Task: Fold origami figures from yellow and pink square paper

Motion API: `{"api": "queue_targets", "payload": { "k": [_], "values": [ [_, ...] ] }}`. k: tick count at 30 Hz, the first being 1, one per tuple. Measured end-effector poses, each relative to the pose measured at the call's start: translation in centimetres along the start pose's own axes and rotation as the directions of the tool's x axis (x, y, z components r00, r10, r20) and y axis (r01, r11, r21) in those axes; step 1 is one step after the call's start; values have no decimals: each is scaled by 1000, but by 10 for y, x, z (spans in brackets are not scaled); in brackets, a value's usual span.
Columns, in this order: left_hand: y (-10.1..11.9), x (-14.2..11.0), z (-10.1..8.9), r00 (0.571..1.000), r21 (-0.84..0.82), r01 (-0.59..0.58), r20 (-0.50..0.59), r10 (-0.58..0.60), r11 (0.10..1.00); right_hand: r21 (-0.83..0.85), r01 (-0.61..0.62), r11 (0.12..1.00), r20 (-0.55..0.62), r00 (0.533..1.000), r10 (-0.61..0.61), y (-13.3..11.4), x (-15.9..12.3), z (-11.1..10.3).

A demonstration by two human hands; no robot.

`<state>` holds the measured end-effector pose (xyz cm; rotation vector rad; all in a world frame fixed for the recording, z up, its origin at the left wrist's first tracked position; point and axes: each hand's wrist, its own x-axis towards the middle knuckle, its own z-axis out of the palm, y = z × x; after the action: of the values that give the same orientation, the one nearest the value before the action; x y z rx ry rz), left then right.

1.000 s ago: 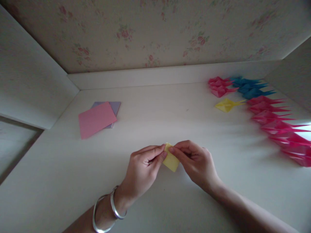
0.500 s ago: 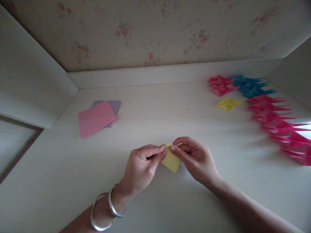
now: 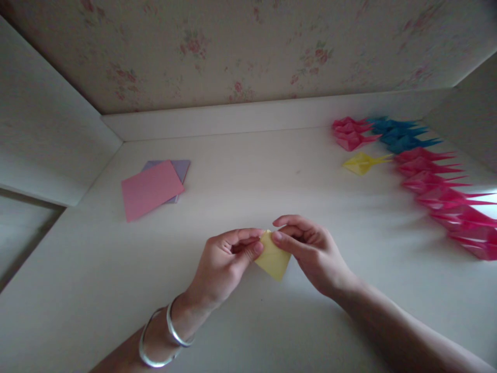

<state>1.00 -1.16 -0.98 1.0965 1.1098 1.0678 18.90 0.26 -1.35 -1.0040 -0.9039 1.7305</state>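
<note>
Between my hands is a small piece of folded yellow paper (image 3: pixel 275 261), its lower corner pointing toward me. My left hand (image 3: pixel 227 267) pinches its upper left edge between thumb and fingers. At the upper right edge, my right hand (image 3: pixel 312 254) grips it with the thumb on top, and its index finger is raised off the paper. My fingers partly cover the paper's top. Two silver bangles (image 3: pixel 171 336) circle my left wrist.
Pink paper sheets (image 3: pixel 151 191) lie partly over purple sheets (image 3: pixel 182 168) on the white table (image 3: pixel 240 181) at left. On the right sit a yellow origami piece (image 3: pixel 361 163), several blue ones (image 3: pixel 404 137) and several pink ones (image 3: pixel 442 199). A floral-papered wall (image 3: pixel 217 57) stands behind.
My hands have parted slightly around the yellow paper, so more of it shows. My right index finger has lifted a little. The whole view has shifted slightly.
</note>
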Motion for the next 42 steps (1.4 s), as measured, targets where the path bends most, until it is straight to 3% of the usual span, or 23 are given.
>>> {"api": "queue_targets", "payload": {
  "k": [3,6,11,16,19,21,23,24,26,28,30,34,38,42],
  "values": [
    [2,-1,0,1000,2,-22,9,22,1000,48,-43,998,-4,999,43,-2,0,0],
    [7,-2,-2,993,60,-87,85,82,994,54,-35,998,-30,999,37,-4,0,0],
    [15,-3,-8,959,306,-234,227,167,923,32,-11,999,-77,997,13,-7,4,-1],
    [15,-1,-11,877,458,-430,417,240,778,50,-49,998,-75,996,52,-9,7,-2],
    [6,4,-13,819,509,-565,444,364,650,33,-96,995,-53,994,98,-8,7,-3],
    [1,6,-14,746,542,-665,464,477,513,49,-145,988,-27,989,147,-6,7,-2],
    [-1,5,-15,708,569,-700,469,528,432,60,-200,978,0,980,200,-5,7,-2],
    [0,4,-14,722,583,-683,444,531,440,48,-216,975,8,976,215,-5,7,-2],
    [4,1,-13,818,594,-569,337,467,569,-24,-191,981,17,981,192,-5,6,-1],
    [11,-1,-11,935,531,-355,215,283,770,-115,-86,990,45,995,91,-8,4,0],
    [16,-1,-8,981,386,-156,171,95,909,-169,32,985,105,994,-14,-9,1,0],
    [17,1,-3,978,183,32,196,-68,983,-294,128,947,174,982,-79,-9,-3,1],
    [15,1,-1,973,149,67,210,-97,987,-423,158,892,138,984,-109,-7,-3,0],
    [15,-1,-1,962,64,97,251,-110,993,-433,137,891,131,987,-88,-12,0,0]
  ]
}}
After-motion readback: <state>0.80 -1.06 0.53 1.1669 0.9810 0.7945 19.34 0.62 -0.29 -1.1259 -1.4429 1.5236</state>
